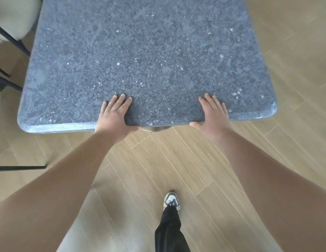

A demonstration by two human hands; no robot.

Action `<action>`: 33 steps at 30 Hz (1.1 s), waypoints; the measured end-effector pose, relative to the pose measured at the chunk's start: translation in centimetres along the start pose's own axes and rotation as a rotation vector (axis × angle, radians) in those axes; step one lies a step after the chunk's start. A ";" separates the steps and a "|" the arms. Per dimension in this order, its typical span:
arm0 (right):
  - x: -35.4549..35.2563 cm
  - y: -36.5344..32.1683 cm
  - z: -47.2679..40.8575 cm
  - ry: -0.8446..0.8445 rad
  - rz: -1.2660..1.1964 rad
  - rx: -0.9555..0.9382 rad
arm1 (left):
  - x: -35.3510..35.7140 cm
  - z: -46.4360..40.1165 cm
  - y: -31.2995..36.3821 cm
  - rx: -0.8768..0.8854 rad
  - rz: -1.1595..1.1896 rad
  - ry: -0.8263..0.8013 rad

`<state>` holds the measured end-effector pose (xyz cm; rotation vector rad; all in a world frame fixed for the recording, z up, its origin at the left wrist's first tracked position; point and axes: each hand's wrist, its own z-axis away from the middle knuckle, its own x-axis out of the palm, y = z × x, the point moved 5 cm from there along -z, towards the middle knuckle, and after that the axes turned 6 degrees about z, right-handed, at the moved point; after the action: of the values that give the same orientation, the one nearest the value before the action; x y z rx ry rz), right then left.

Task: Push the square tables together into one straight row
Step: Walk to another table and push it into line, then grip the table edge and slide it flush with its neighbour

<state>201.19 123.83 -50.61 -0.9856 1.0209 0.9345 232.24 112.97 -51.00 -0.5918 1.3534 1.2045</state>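
2 bare forearms (71, 180) enter from the lower corners, uncovered from the frame edge to the wrist; no sleeve, watch, ring or band shows on either. The left hand (114, 117) and the right hand (214, 116) are ungloved, with 4 fingers of each visible from above and short, unpainted nails. Below, 1 leg is visible in a loose black trouser leg (170, 231) whose hem falls in soft folds over the shoe. The shoe (171, 200) is a low white trainer with dark blue panels and white laces.
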 end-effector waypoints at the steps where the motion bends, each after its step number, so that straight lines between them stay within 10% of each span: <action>1: -0.2 -0.5 0.6 -0.029 -0.063 0.016 | -0.1 0.6 0.8 -0.049 0.046 -0.032; 11: -11.4 -2.4 7.8 0.237 -0.828 0.136 | -11.0 7.4 8.1 -0.173 1.012 0.239; 33: -37.8 -9.7 19.4 0.603 -1.259 -0.222 | -35.3 16.9 20.6 0.352 1.295 0.556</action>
<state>205.34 133.80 -8.36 -1.8160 0.5442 -0.3341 227.98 124.32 -8.43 0.3585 2.5191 1.7677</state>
